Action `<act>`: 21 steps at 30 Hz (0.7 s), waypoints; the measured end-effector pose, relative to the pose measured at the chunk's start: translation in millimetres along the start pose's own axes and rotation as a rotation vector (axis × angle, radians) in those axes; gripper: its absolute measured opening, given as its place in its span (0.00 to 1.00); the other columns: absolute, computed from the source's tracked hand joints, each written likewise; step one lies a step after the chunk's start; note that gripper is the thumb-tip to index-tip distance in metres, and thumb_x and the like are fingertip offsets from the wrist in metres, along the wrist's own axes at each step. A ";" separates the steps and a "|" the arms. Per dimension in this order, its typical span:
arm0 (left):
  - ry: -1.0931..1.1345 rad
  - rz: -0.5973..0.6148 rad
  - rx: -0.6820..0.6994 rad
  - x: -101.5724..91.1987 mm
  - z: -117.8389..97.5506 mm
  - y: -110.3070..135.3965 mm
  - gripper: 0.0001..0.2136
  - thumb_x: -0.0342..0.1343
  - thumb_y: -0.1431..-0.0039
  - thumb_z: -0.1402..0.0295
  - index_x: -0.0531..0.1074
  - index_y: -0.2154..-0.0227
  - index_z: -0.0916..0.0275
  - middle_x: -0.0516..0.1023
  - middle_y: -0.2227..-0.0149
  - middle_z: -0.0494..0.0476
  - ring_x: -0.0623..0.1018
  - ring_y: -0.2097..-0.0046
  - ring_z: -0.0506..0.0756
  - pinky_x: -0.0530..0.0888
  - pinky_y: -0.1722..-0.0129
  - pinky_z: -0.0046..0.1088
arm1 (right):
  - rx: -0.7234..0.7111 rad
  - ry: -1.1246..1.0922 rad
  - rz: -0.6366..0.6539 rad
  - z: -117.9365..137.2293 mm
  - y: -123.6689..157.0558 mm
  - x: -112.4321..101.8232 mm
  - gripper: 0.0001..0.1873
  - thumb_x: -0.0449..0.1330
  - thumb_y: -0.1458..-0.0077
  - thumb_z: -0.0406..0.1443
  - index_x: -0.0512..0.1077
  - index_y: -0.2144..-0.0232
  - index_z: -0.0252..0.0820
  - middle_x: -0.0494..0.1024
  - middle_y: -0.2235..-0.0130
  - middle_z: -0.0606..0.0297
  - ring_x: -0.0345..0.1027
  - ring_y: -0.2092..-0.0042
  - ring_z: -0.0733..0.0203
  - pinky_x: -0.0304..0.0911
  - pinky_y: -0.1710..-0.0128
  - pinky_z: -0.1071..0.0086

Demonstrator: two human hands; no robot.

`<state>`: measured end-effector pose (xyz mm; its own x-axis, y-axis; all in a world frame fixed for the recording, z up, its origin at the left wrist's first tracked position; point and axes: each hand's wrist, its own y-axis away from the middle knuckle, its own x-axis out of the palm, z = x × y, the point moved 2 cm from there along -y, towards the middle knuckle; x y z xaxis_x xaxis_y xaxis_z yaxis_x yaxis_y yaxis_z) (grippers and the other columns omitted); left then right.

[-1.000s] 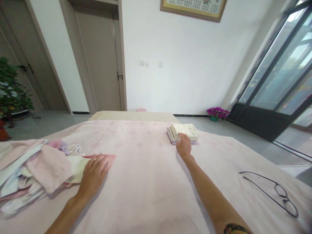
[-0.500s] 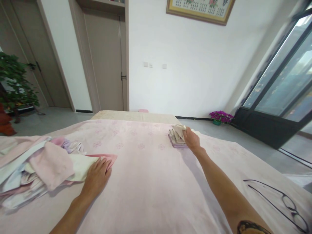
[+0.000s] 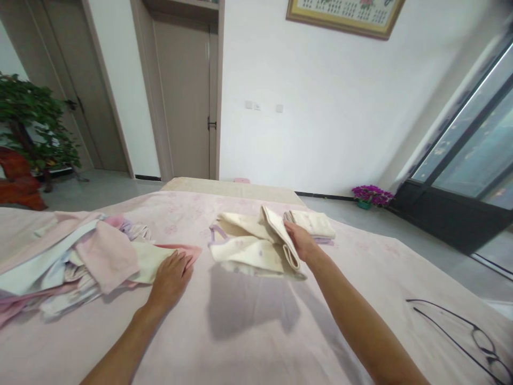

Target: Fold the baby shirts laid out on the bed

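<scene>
My right hand (image 3: 301, 244) is closed on a cream cloth (image 3: 252, 246) with a lilac trim, lifted above the pink bedsheet (image 3: 248, 331) and partly unfolded, casting a shadow below. Behind it a small stack of folded cloths (image 3: 313, 224) lies on the sheet. My left hand (image 3: 171, 277) lies flat with fingers stretched out on a pink cloth (image 3: 188, 251) at the edge of a loose heap of cloths (image 3: 72, 262) on the left.
Eyeglasses (image 3: 473, 334) lie on the sheet at the right. A potted plant (image 3: 32, 120) stands at the far left, purple flowers (image 3: 371, 195) by the wall, doors (image 3: 184, 96) behind, a glass door (image 3: 473, 155) at the right.
My right hand went from resting on the folded stack to gripping a cream cloth from it and pulling it leftward and up, where it has fallen open. My left hand stays on the pink cloth.
</scene>
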<state>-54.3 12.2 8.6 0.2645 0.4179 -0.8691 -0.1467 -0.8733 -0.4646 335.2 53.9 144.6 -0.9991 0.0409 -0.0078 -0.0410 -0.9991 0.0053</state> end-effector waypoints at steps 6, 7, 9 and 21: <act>0.004 0.017 0.001 1.2 2.1 -1.0 0.19 0.44 0.34 0.62 0.74 0.50 0.64 0.75 0.44 0.64 0.67 0.38 0.64 0.61 0.37 0.47 | -0.011 0.583 0.063 -44.5 25.1 12.5 0.22 0.54 0.43 0.48 0.72 0.52 0.43 0.76 0.51 0.56 0.70 0.53 0.55 0.65 0.55 0.61; 0.006 0.018 0.000 2.0 3.0 -1.1 0.18 0.45 0.34 0.62 0.74 0.50 0.64 0.75 0.44 0.65 0.67 0.38 0.64 0.61 0.37 0.47 | -0.073 0.739 0.118 -47.2 34.8 21.4 0.24 0.54 0.43 0.48 0.71 0.49 0.43 0.75 0.48 0.54 0.68 0.50 0.53 0.63 0.52 0.60; 0.008 0.018 -0.007 3.6 4.7 -1.1 0.18 0.46 0.35 0.62 0.74 0.49 0.64 0.74 0.44 0.65 0.67 0.38 0.64 0.60 0.37 0.48 | -0.190 1.013 0.190 -52.4 55.3 41.9 0.27 0.56 0.44 0.46 0.67 0.43 0.45 0.71 0.44 0.54 0.63 0.45 0.49 0.60 0.49 0.58; -0.007 0.002 0.013 4.2 6.8 -0.7 0.17 0.47 0.36 0.64 0.74 0.50 0.63 0.75 0.45 0.63 0.67 0.38 0.63 0.62 0.38 0.46 | -0.052 1.221 -0.192 -55.6 16.2 -31.4 0.21 0.54 0.48 0.29 0.73 0.51 0.41 0.77 0.53 0.56 0.70 0.52 0.53 0.61 0.55 0.67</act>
<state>-59.6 16.2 4.1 0.2576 0.4184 -0.8710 -0.1599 -0.8705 -0.4654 366.3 36.2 89.4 -0.3145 0.1827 -0.9315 -0.1578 -0.9777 -0.1385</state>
